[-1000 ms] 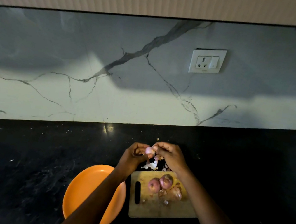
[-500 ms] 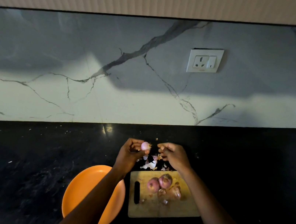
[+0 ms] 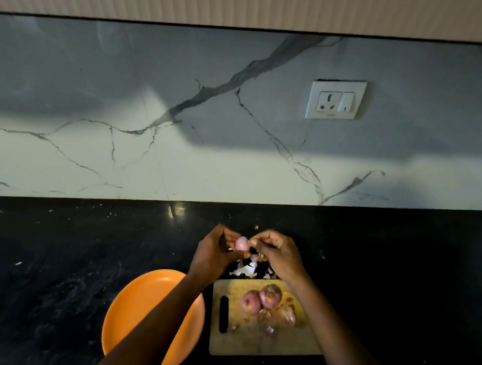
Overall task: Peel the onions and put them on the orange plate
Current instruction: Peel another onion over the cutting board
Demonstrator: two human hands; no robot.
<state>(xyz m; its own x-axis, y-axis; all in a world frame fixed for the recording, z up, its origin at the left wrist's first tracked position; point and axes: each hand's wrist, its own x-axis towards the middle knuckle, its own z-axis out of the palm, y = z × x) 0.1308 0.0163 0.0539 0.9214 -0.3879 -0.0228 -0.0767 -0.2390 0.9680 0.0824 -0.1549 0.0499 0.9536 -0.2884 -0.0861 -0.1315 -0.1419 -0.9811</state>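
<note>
Left hand (image 3: 216,252) is curled around a small pale pink peeled-looking onion (image 3: 241,243), held up over the black stone counter (image 3: 31,259) just past the far edge of the rectangular wooden cutting board (image 3: 262,340). Right hand (image 3: 277,256) is right beside it, fingertips pinched together at the onion's right side; looks like they're nipping a scrap of skin, but it's too small to say for sure. Under the hands there's a little heap of white and papery onion peels (image 3: 248,268) on the counter.

On the board sit two reddish unpeeled onions (image 3: 260,299) touching each other, with some brownish skins (image 3: 283,315) just to their right. The round orange plate (image 3: 133,316) is to the left of the board, partly hidden by the left forearm, no onion showing on it. Far back, a white wall socket (image 3: 336,99) sits on the marble backsplash.
</note>
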